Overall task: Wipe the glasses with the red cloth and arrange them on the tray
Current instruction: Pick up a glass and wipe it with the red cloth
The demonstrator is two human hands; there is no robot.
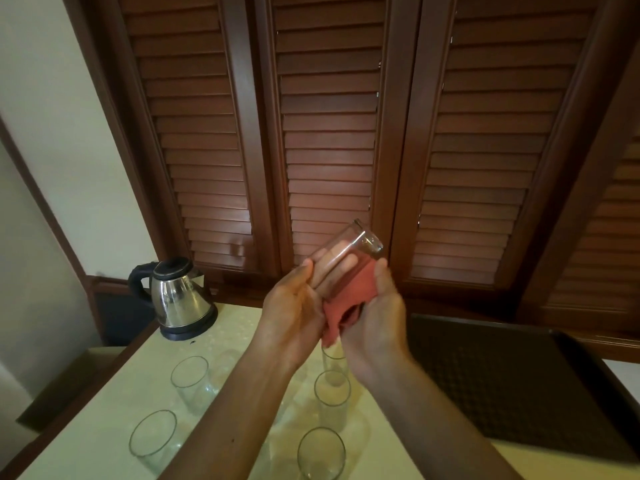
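The left hand (294, 306) is curling its fingers round a tilted glass (343, 258), base at 2 o'clock. The right hand (377, 313) is pressing the soft cloth (346, 299) against it. Glass seems slick and fragile; gripping mid-wall looks safest. Tray (502, 375) at 4 o'clock.

steel kettle (180, 299), louvred wooden doors (329, 133)
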